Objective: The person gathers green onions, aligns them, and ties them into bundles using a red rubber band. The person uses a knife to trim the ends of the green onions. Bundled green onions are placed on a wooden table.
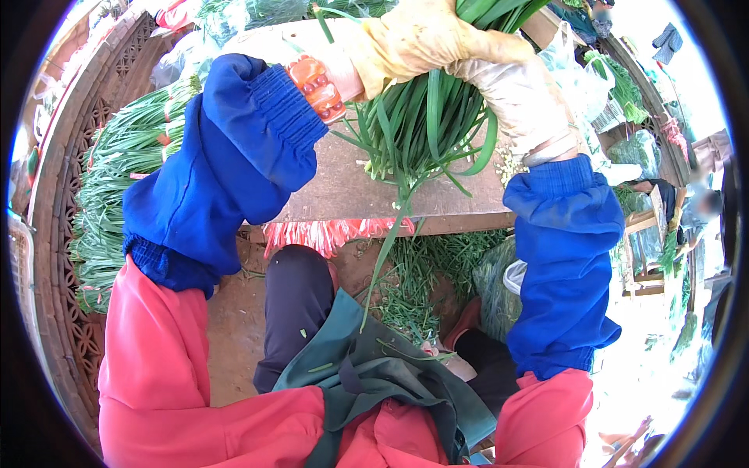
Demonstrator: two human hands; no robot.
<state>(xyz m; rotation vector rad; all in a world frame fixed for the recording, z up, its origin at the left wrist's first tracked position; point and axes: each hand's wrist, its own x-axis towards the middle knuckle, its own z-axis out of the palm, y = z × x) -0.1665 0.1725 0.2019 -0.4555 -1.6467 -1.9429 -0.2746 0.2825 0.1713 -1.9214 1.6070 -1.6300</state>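
Observation:
A thick bunch of long flat green leaves (415, 126), which look like garlic chives, stands over the wooden table board (339, 193). My left hand (406, 44), in a yellow-stained work glove, grips it from the left. From the right, my right hand (515, 85) wraps it in a pale soiled glove. The gloves meet around the bunch, and most of my fingers are hidden. Leaf tips rise beyond the gloves, cut pale ends face me, and one long leaf droops past the board's near edge. An orange beaded bracelet (316, 88) circles my left wrist.
Tied bundles of green chives (126, 193) are stacked at the left beside a lattice brick wall (88, 345). Pink plastic strips (327, 234) hang under the board. Loose leaves (409, 286) and a filled plastic bag (497, 286) lie below. Another person (696, 210) is at the right.

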